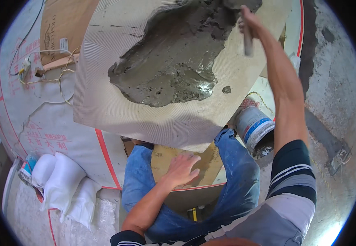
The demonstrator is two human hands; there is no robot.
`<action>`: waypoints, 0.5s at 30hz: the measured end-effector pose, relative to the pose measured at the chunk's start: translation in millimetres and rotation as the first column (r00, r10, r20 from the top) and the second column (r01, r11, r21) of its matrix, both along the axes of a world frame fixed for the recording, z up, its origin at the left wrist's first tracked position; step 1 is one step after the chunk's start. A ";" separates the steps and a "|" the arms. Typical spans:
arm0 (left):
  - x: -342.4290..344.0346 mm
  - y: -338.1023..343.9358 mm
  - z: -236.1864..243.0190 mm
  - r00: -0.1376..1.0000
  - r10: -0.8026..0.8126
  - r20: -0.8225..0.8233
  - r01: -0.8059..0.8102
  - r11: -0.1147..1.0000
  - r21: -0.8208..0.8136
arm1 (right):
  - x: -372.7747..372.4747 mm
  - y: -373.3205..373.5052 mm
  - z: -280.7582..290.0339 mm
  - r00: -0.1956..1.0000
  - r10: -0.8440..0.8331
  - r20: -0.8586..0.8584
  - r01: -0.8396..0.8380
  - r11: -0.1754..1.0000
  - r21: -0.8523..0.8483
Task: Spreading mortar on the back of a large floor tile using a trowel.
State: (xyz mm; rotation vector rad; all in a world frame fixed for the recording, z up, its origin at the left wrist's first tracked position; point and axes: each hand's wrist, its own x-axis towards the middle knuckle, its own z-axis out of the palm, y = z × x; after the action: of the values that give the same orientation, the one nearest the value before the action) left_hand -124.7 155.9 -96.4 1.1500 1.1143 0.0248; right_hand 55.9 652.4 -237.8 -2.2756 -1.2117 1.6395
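A large beige tile (96,106) with fine ridged texture lies in front of me, bearing a broad patch of wet grey mortar (165,69) and a small separate blob (226,89). At the upper right, my right hand (249,24) grips a mortar-coated trowel (248,45) at the far end of the patch. My left hand (182,168) is open, fingers apart, over my lap below the tile's near edge. A mortar-stained bucket (249,119) stands beside my right knee.
Printed protective sheeting (46,131) covers the floor to the left, with cardboard (59,20) and loose cables (63,78). White sacks (63,184) lie at the lower left. Bare concrete (329,102) with grey smears runs along the right. A small yellow tool (193,213) lies between my legs.
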 end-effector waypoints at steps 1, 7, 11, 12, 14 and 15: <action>2.7 1.8 0.0 0.999 -0.012 0.049 0.013 1.000 -0.014 | -20.8 -11.2 1.9 0.988 -0.070 -0.138 0.064 0.997 -0.049; 5.1 4.2 -7.9 0.999 -0.022 0.035 0.024 0.999 -0.044 | -115.8 -114.4 4.4 0.895 0.439 0.075 -0.436 0.899 -0.052; 6.2 2.1 -20.7 1.000 -0.009 -0.013 0.008 1.000 -0.021 | -89.6 -152.6 12.6 0.577 0.752 0.318 -0.810 0.577 0.106; 6.7 0.6 -22.1 1.000 0.011 0.007 -0.011 1.000 -0.014 | -63.4 -141.2 16.5 0.467 0.807 0.362 -0.867 0.498 0.009; 9.6 -2.4 -22.4 0.999 0.043 -0.010 -0.043 0.999 0.010 | -3.6 -117.8 24.2 0.440 0.758 0.481 -0.868 0.497 0.011; 11.1 -3.7 -20.8 0.998 0.064 0.010 -0.064 0.998 0.006 | 23.0 -111.7 27.3 0.542 0.682 0.491 -0.790 0.613 0.021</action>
State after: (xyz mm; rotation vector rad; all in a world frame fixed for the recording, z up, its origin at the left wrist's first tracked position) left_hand -113.6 152.2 -117.2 1.1180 1.1430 0.0834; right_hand 78.9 540.7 -210.5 -2.1288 -2.6303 0.9686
